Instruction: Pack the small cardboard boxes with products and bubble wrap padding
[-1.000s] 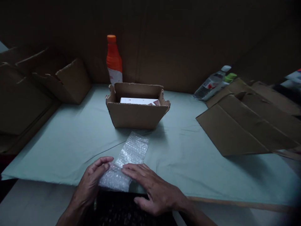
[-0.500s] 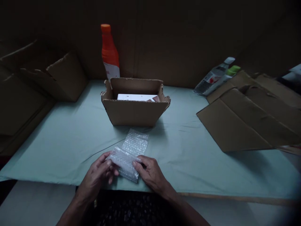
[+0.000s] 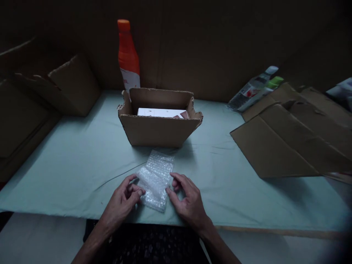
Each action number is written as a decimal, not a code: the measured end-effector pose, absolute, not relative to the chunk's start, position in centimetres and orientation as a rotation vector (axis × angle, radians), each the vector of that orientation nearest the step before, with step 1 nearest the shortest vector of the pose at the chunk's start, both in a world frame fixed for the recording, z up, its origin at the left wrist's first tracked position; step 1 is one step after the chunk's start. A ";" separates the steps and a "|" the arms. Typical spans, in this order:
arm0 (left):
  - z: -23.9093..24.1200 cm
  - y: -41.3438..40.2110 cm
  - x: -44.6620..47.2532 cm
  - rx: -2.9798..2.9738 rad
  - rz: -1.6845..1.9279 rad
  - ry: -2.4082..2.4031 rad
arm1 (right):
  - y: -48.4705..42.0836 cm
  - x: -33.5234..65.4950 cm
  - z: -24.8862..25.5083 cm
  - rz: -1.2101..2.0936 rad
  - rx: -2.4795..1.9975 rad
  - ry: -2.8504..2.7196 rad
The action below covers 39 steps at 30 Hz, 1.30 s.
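Observation:
Clear bubble wrap (image 3: pixel 154 183) lies on the pale green cloth in front of me, as two overlapping pieces or one folded piece; I cannot tell which. At its left edge is my left hand (image 3: pixel 123 198), open, with the fingers bent and the thumb tip at the plastic. My right hand (image 3: pixel 188 200) is open at the right edge, its thumb and forefinger spread apart close to the wrap. Just beyond stands an open cardboard box (image 3: pixel 156 131), with a white printed box (image 3: pixel 158 112) inside, only its upper part visible.
Behind the box stands an orange bottle (image 3: pixel 128 55). More cardboard boxes are at the left (image 3: pixel 74 86) and a tilted cardboard box (image 3: pixel 286 143) is at the right. A clear bottle (image 3: pixel 251 88) leans beside a green-capped bottle (image 3: pixel 275 83). The cloth-covered table (image 3: pixel 68 176) ends near my body.
Both hands have loosened from the bubble wrap. My right hand has moved right, away from it, and the upper part of the wrap now lies flatter. The view has shifted slightly.

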<state>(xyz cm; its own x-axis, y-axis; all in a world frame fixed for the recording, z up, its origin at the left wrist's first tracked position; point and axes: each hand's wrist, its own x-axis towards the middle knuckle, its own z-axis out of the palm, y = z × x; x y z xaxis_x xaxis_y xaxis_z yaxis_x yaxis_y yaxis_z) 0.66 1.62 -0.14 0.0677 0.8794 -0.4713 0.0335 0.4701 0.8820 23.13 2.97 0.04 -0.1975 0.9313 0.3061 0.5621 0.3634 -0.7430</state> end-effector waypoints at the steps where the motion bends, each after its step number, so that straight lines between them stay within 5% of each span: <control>1: -0.1 1.6 0.7 0.891 0.783 1.363 | 2.8 23.0 0.2 0.601 -1.240 -1.923; 11: -0.3 1.1 0.4 0.953 0.820 1.384 | 4.4 21.2 -1.1 0.585 -1.208 -2.058; 27: 2.3 -0.8 -1.0 1.020 0.805 1.439 | 2.2 20.7 2.9 1.745 -0.935 -1.475; 39: 4.0 -2.0 -1.6 1.363 0.758 1.311 | 0.9 20.4 3.6 1.755 -0.748 -1.576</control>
